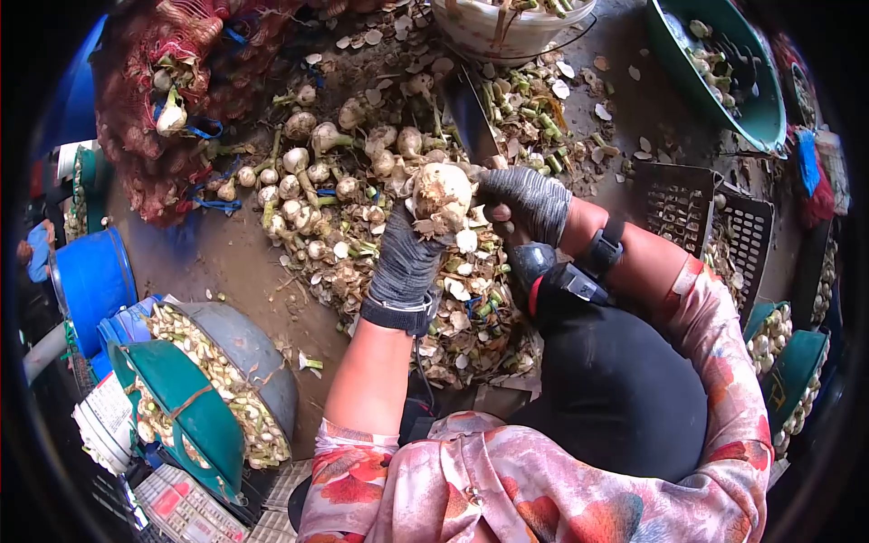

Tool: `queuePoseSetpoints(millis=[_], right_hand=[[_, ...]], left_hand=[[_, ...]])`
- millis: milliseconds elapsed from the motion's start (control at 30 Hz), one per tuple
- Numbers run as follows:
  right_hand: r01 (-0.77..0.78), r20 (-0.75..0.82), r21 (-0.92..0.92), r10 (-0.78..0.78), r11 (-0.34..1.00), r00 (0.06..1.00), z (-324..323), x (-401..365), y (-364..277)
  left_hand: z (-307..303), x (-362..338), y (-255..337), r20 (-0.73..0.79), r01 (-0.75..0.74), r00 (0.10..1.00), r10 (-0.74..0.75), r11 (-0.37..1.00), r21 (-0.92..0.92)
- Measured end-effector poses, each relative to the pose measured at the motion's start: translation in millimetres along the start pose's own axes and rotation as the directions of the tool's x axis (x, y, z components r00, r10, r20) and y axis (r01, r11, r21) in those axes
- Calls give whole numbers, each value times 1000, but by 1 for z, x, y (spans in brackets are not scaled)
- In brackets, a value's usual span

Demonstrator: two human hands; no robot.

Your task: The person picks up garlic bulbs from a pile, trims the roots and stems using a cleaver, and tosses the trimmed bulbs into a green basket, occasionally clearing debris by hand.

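Observation:
My left hand [405, 258], in a dark grey glove, holds a white garlic bulb [441, 195] from below. My right hand [528, 204], gloved the same way, grips the handle of a knife whose blade [471, 118] points up and away, right beside the bulb. Both hands are above a heap of garlic bulbs [312, 176] with stems and a litter of cut roots and skins [471, 317] on the ground.
A red mesh sack [167, 100] of garlic lies at upper left. A white bucket [511, 27] stands at the top, a green basin [724, 72] at upper right, black crates [697, 208] at right. Green and grey basins with trimmings [208, 389] sit at lower left beside a blue barrel [90, 281].

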State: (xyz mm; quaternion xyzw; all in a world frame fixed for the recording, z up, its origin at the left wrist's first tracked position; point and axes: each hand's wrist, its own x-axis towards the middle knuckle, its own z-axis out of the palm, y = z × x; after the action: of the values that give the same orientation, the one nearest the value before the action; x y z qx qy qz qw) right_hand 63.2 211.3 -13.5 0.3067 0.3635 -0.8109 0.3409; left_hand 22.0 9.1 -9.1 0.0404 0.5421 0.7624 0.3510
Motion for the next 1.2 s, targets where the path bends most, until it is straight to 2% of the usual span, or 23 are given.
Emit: queuePoseSetpoints(millis=[33,67,100,133,167,200,233,300,333,367,433,667,700,767,833,900,967,1000,1067,1100,1133,1167,1200], right_hand=[[-31,-101,-97,21,995,995,-3,-2,-5],[-55,-284,-485,-98,873,954,-1,-10,-18],[-15,-302,-625,-224,781,926,-7,-11,-18],[8,-298,-747,-346,665,890,-17,-14,-15],[279,-113,-812,-607,513,787,-26,-17,-6],[265,-60,-871,-625,413,778,-19,-28,-8],[246,-7,-919,-637,308,771,-13,-44,-12],[220,161,-975,-633,15,757,-7,-61,-10],[266,262,-961,-590,-83,764,-2,-71,-11],[264,288,-957,-543,-123,789,4,-76,-13],[299,355,-935,-478,-192,803,9,-80,-16],[299,358,-934,-482,-198,799,0,-70,-5],[274,339,-940,-490,-202,803,-5,-65,-1],[224,305,-951,-509,-215,805,-16,-51,6],[181,271,-958,-501,-221,822,-21,-42,13],[124,214,-966,-433,-229,876,-15,-45,5],[-98,-74,-995,-502,-22,861,-44,-20,-3],[-199,-217,-976,-513,89,830,-60,-12,-6],[-325,-253,-945,-541,-40,802,-99,-23,-10],[-308,-234,-951,-564,-39,792,-86,-24,-18],[-306,-239,-952,-567,-24,788,-70,-40,-13],[-266,-230,-963,-610,33,758,-54,-46,-11],[-205,-295,-954,-568,219,768,-47,-44,-10]], left_hand=[[-5,5,-7,3,32,999,-32,994,-107],[-6,8,-12,14,18,1000,-15,972,-235],[-7,11,-17,25,7,1000,2,933,-359],[-11,11,-21,34,-8,999,18,960,-280],[-12,12,-23,43,-26,998,35,980,-198],[-8,13,-18,53,-45,997,52,992,-116],[-8,12,-10,76,-73,996,52,953,293],[-3,15,-16,97,-176,984,146,785,594],[-19,11,-38,31,20,999,-25,990,136],[-43,4,-68,55,213,977,-207,909,-360],[-52,3,-83,224,301,954,-201,633,-713],[-47,12,-93,328,437,891,-315,394,-808],[-37,9,-81,294,443,882,-368,435,-784],[-44,5,-86,211,324,943,-257,853,-409],[-55,-1,-96,195,94,974,-112,991,98],[-46,-2,-83,260,-173,965,24,804,569],[-5,-12,-30,293,-290,953,79,514,807],[12,-19,0,285,-316,949,137,451,835],[5,-42,40,191,-355,897,399,390,850],[-11,-55,56,115,-363,822,558,357,861],[-65,-81,71,-191,-215,814,548,590,778],[-58,-90,111,-253,-447,780,572,793,414],[-51,-100,151,-314,-631,741,593,775,-25]])
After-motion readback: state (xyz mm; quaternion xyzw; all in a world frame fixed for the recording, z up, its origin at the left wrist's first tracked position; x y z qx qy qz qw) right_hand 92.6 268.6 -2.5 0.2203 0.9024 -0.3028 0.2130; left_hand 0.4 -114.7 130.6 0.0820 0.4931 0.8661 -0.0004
